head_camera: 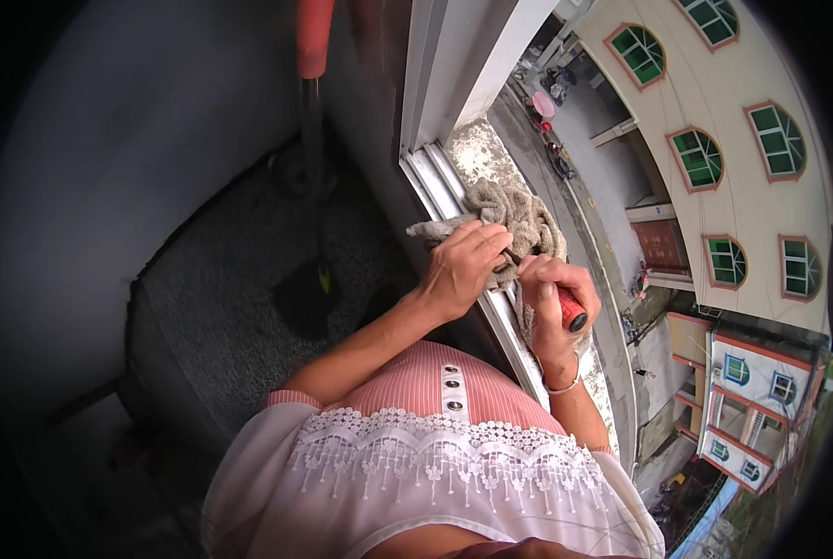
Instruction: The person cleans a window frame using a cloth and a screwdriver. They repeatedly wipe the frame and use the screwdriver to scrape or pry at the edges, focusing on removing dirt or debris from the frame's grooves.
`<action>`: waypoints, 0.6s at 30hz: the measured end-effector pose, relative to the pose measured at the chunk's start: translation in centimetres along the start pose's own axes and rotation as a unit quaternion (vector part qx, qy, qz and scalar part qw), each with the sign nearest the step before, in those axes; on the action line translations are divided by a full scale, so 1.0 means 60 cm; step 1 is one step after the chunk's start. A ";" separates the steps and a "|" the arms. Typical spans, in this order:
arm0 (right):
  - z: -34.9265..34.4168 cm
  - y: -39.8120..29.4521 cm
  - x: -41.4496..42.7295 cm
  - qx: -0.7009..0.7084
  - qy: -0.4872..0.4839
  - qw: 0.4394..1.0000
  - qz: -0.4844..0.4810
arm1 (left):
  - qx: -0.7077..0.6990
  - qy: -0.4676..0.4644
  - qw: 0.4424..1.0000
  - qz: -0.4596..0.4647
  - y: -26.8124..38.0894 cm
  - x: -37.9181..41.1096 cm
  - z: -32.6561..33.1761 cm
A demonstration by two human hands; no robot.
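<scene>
A rumpled grey-brown cloth [521, 216] lies bunched over the white window track [434, 189] and the rough outer sill. My left hand [467, 269] grips the cloth's near side with bent fingers, and one end of it sticks out to the left. Just to the right, my right hand [560, 300] is closed around the red handle [570, 307] of a hand tool with a black butt end. The tool's working end is hidden among the cloth and fingers, so its kind is unclear. More cloth hangs below my right hand.
A white window frame [451, 63] rises beyond the cloth. Outside the worn sill [483, 154] is a drop to a street [598, 279] and buildings. A red-ended pole [313, 42] stands at the dark inner left.
</scene>
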State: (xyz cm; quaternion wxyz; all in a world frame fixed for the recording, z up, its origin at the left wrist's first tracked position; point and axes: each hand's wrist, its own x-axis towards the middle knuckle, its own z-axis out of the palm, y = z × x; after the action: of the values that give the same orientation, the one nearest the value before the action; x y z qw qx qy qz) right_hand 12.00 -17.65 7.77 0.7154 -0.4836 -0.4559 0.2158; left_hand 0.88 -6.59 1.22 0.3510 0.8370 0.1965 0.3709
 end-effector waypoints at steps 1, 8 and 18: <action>-0.013 -0.009 -0.006 0.054 0.024 0.998 0.015 | 0.009 0.019 1.000 0.002 0.001 -0.001 0.001; -0.091 -0.057 0.050 0.145 0.114 0.982 -0.042 | 0.102 0.071 0.992 -0.033 -0.042 0.021 -0.058; -0.030 -0.021 0.086 0.142 0.030 0.986 -0.088 | 0.174 0.228 0.958 0.021 -0.035 0.098 -0.073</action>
State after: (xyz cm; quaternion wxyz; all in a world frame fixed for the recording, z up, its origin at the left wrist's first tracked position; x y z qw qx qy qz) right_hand 15.91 -15.20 10.96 0.8061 -0.3416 -0.4400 0.1997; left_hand 1.19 0.22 4.59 0.1380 0.7824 0.3152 0.5190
